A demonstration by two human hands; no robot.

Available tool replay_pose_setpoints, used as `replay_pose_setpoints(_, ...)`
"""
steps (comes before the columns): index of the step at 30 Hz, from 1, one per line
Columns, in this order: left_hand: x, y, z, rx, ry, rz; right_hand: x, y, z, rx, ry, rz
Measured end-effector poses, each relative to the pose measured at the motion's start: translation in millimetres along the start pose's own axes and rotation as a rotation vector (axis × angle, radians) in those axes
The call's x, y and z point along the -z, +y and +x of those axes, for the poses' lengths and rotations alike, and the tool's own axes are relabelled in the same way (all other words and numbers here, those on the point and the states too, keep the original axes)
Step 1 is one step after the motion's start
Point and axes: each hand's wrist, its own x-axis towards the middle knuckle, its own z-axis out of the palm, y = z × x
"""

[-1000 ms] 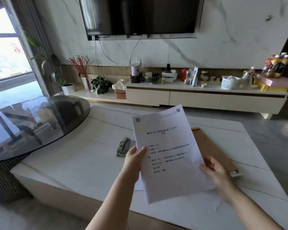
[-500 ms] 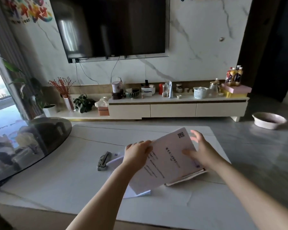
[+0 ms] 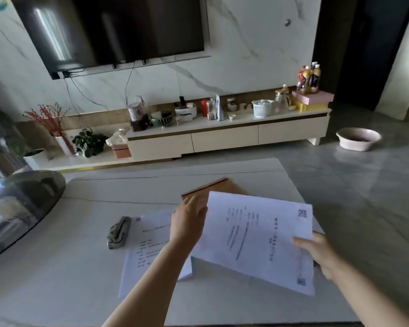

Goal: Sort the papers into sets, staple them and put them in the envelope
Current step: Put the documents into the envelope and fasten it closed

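Daylight's pouring in from the left, so the marble wall [image 3: 246,43] and white table [image 3: 57,267] look bright but kinda flat. The TV screen [image 3: 109,29] catches streaky vertical glare, and the round glass tabletop [image 3: 21,208] mirrors the window. Soft shadow sits under the lifted sheet of paper [image 3: 260,237]. Everything's a bit smeared, print unreadable, and straight lines bow near the edges. The far right doorway goes dark.

Print on both papers [image 3: 257,234] is too blurred to read.
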Motion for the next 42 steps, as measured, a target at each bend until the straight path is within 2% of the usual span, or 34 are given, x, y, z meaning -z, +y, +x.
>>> replay_pose_setpoints(3,-29.3,-19.4,-1.7,0.126,-0.065,-0.028,16.7,33.3,13.4,-0.105,0.133,0.130)
replay_pose_setpoints(7,-68.1,-38.4,-9.3,0.208,-0.176,-0.016,29.8,63.3,12.4,-0.164,0.240,0.116)
replay_pose_setpoints(12,-101.8,-49.5,-13.9,0.235,-0.276,0.047,39.0,81.4,3.6,-0.178,0.240,0.128)
replay_pose_setpoints(17,-125.1,-55.6,-19.4,0.248,-0.279,0.039,45.3,87.3,6.0,-0.171,0.271,0.121)
replay_pose_setpoints(21,-135.3,-64.9,-15.9,0.239,-0.341,0.085,60.3,87.8,10.9,-0.152,0.307,0.143)
replay_pose_setpoints(30,-133.2,-67.4,0.3,0.138,-0.419,0.346,79.3,79.8,3.5,-0.167,0.254,0.127)
replay_pose_setpoints(34,-125.0,-59.5,1.6,0.253,-0.323,0.199,78.3,74.6,-2.3,-0.199,0.142,0.124)
replay_pose_setpoints(38,-114.5,-52.0,6.5,0.295,-0.252,0.063,74.7,67.1,-8.8,-0.211,0.022,0.109)
replay_pose_setpoints(42,-104.3,-47.4,10.2,0.307,-0.217,0.001,71.4,60.7,-14.5,-0.201,0.003,0.082)
